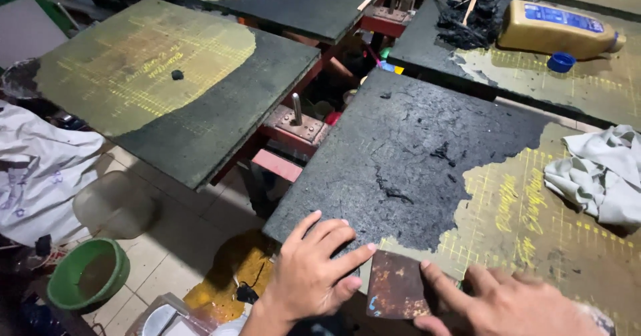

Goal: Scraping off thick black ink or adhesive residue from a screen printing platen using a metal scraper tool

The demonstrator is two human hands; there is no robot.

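Note:
My left hand [314, 269] lies flat on the near corner of a printing pallet [434, 142] coated with a dark, cracked layer; its fingertips touch the left edge of a rusty flat metal scraper [398, 286]. My right hand [507, 302] presses on the scraper from the right, fingers spread along its edge. The scraper rests on the board where the dark layer ends and bare yellowish wood with grid lines shows. Loose dark flakes [394, 192] lie on the coating farther up.
A crumpled grey rag [601, 172] lies on the pallet's right side. Other pallets [167, 75] stand left and behind; the far right one carries a yellow bottle [557, 29], a blue cap [561, 61] and scraped dark residue [467, 22]. A green basin [87, 272] sits on the tiled floor.

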